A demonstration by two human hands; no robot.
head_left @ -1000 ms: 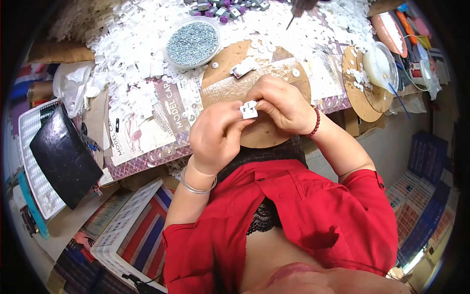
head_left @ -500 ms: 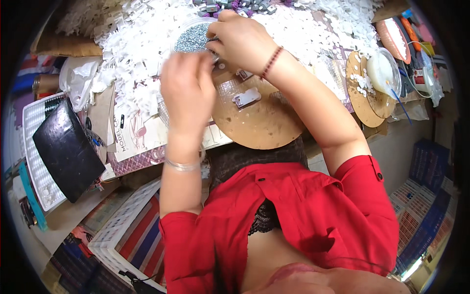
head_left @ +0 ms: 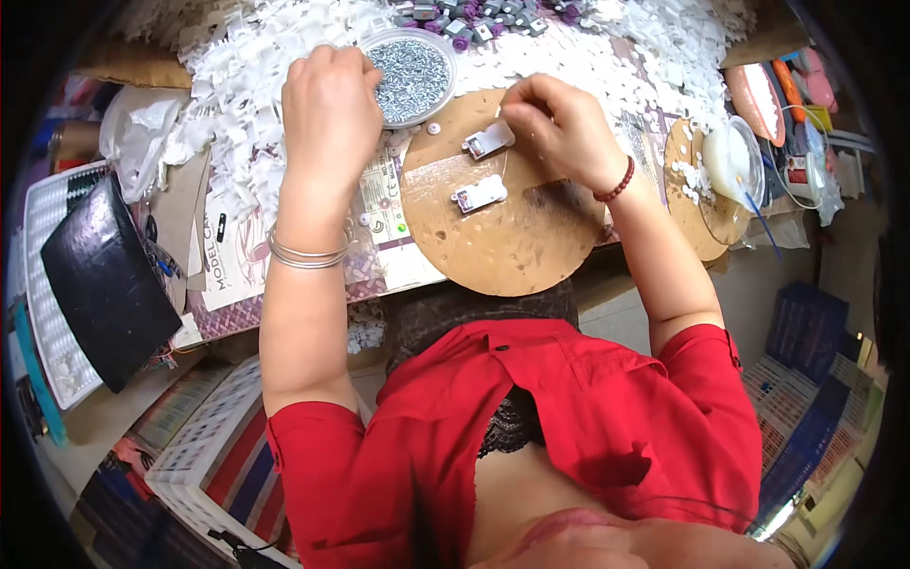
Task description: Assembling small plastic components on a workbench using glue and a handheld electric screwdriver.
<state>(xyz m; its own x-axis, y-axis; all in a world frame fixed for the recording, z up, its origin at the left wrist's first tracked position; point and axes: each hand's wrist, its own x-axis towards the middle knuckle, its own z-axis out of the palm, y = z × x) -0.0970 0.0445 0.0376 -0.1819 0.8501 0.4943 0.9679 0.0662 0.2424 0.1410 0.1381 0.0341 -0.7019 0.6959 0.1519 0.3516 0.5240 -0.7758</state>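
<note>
1. The left hand (head_left: 332, 109) is over the far left part of the desk (head_left: 412, 272), above the pile of white plastic parts (head_left: 242, 123) and just beside the round tub of small shiny metal pieces (head_left: 414, 78). Its fingers are bent and the tips are hidden, so I cannot tell if they hold something.
2. The right hand (head_left: 567, 128) is above the far right part of the round brown board (head_left: 507, 261). Its thumb and first finger are narrow, close to the right end of the far white assembly (head_left: 490, 141). I cannot tell if they touch or hold it.
3. This far assembly is on the board; the near white assembly (head_left: 481, 195) lies flat on the same board, a little nearer to the person, apart from both hands.
4. Beyond the tub, grey and purple parts (head_left: 474, 21) lie in a heap.
5. At the right, a clear bowl (head_left: 749, 166) stands near small white discs (head_left: 695, 178).
</note>
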